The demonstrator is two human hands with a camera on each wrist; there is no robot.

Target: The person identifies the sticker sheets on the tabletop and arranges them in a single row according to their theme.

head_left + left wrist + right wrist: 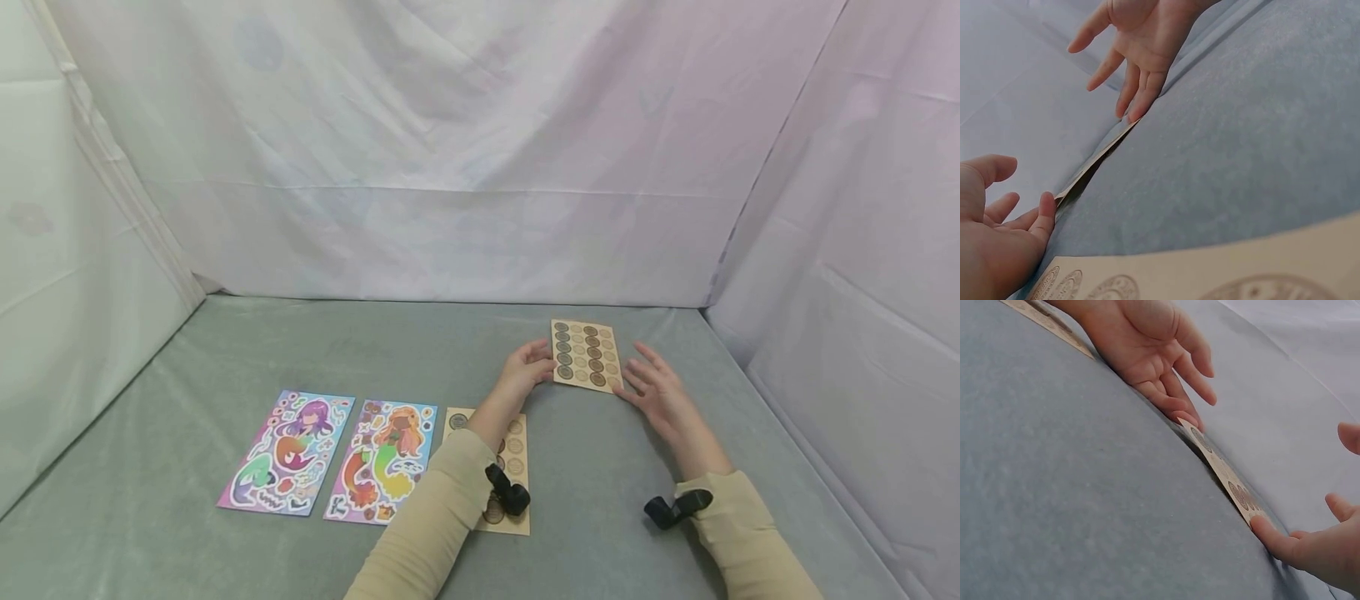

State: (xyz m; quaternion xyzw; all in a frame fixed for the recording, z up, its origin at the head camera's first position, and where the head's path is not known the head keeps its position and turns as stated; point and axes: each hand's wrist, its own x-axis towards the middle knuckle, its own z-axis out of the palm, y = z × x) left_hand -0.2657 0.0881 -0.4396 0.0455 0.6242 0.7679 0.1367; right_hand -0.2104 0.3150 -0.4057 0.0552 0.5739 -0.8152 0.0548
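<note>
A tan sticker sheet point(586, 356) with rows of round stamp designs lies toward the back right of the table. My left hand point(522, 372) touches its left edge with the outer fingers, thumb raised. At the lower right corner, the little finger of my right hand point(662, 400) touches the sheet while the other fingers spread above. Both wrist views show the sheet nearly edge-on between the hands, slightly lifted off the cloth. Under my left forearm lies a second tan sheet point(517, 517), partly hidden by the sleeve.
Two colourful mermaid sticker sheets lie to the left, one with a purple-haired figure point(288, 454) and one with an orange-haired figure point(382, 462). Grey cloth point(360, 342) covers the table. White curtains point(450, 242) enclose the back and sides.
</note>
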